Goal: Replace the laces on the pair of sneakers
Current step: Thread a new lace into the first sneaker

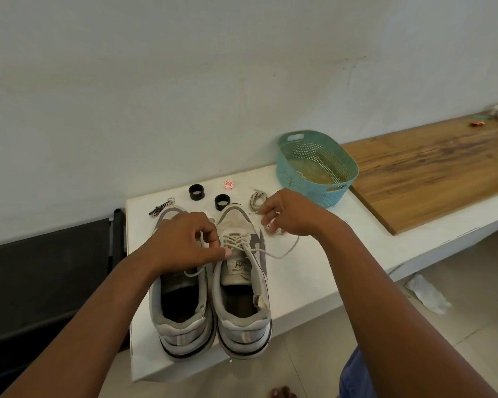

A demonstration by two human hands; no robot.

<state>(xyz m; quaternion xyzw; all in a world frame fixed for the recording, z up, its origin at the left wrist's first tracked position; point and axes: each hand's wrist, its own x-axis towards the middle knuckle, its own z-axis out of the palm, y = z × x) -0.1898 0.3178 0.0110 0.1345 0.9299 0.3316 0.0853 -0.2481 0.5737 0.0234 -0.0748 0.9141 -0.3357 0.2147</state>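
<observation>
Pinching the lace (282, 252) ends at mid-frame, left hand (184, 242) and right hand (288, 214), apart, needed even tension through the right sneaker (242, 282).

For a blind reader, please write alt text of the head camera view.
A person's left hand and right hand each pinch a lace end on the right one of two grey sneakers standing side by side on a white counter. Behind them lie spare laces and a teal basket.

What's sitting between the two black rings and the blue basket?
In the head view, a round red-and-white cap and a coil of spare lace lie between the black rings and the basket.
</observation>
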